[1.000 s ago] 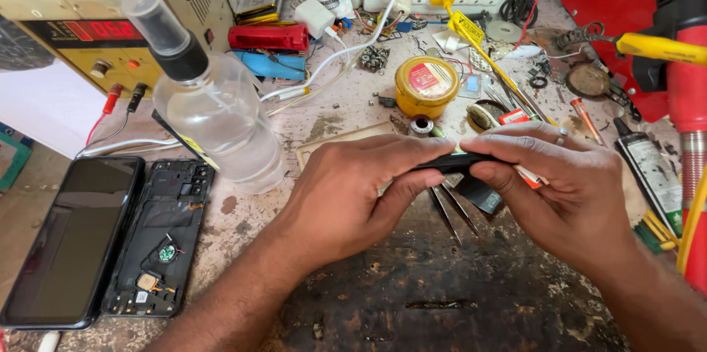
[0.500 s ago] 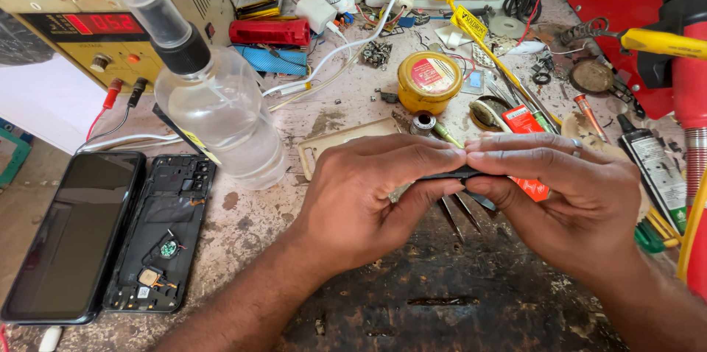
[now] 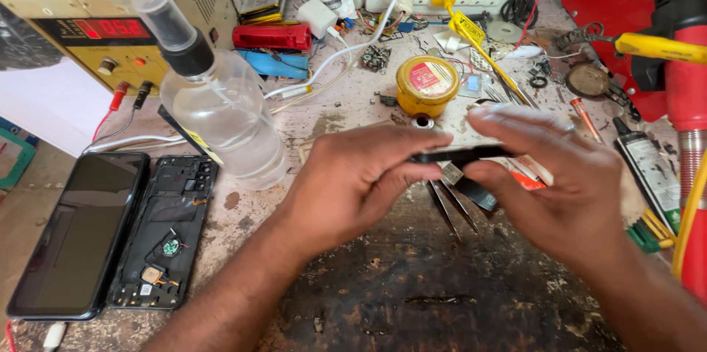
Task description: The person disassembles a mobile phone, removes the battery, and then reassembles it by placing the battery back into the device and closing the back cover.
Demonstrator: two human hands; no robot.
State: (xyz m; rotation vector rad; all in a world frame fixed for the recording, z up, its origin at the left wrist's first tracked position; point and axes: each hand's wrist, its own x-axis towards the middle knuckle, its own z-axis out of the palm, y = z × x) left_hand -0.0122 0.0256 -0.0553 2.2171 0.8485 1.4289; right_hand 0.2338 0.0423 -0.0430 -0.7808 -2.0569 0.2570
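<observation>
Both hands have drifted slightly apart since a moment ago. Left hand [image 3: 361, 182] and right hand [image 3: 549, 175] pinch opposite ends of a thin black strip [image 3: 460, 153] above the counter [image 3: 412, 286], seemingly checking it. Next calls for a steady grip. Tweezers [image 3: 447, 208] lie just below; a spray bottle [image 3: 217, 113] and opened phone [image 3: 166, 230] sit left, crowding the space.

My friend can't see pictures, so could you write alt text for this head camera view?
Two bare hands, the left hand and right hand, pinch a thin black strip between them over a stained workbench. To the left lie an opened phone back, a dark phone screen and a clear spray bottle; a yellow tin and scattered tools sit behind.
</observation>
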